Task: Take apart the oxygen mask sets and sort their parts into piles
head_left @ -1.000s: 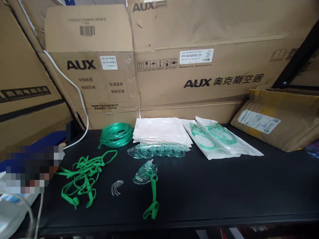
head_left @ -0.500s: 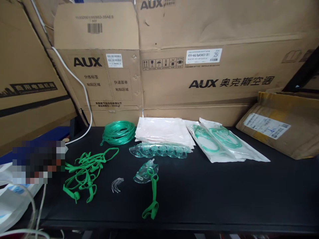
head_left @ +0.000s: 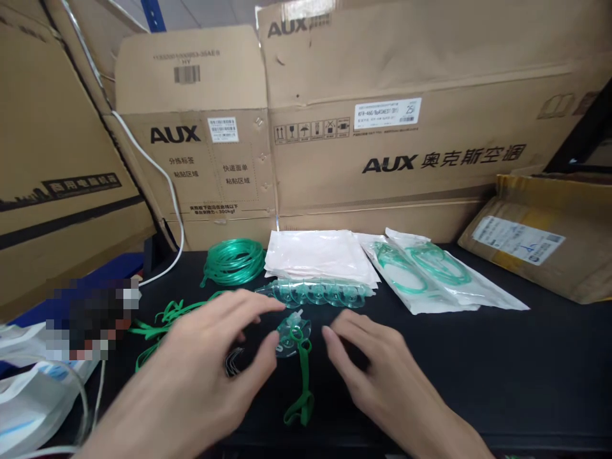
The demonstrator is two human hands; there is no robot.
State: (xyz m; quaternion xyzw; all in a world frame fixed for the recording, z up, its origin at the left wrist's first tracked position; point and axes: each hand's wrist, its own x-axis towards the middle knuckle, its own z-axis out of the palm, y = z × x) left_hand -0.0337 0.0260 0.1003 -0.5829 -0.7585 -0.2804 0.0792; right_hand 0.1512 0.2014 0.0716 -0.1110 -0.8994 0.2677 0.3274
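A clear green oxygen mask (head_left: 288, 336) lies on the black table with a green elastic strap (head_left: 305, 382) attached, its loose end trailing toward the front edge. My left hand (head_left: 215, 357) hovers to the left of the mask, thumb and fingers apart, holding nothing. On the other side, my right hand (head_left: 370, 354) is also empty, its fingers curved and parted from the thumb. Behind the mask stands a row of nested oxygen masks (head_left: 320, 293). Several thin metal strips (head_left: 233, 362) are partly covered by my left hand, as is a tangle of green straps (head_left: 167, 315).
Coiled green tubing (head_left: 234, 261) lies at the back left, beside a stack of white pouches (head_left: 315, 252). Two sealed packs with tubing (head_left: 421, 271) lie to the right, near a taped carton (head_left: 535, 236). Large cardboard sheets (head_left: 315, 172) wall off the back. White cable (head_left: 176, 210) hangs at left.
Both my hands have come into view from below and now flank the oxygen mask. The camera view has shifted slightly; the things on the table appear unmoved.
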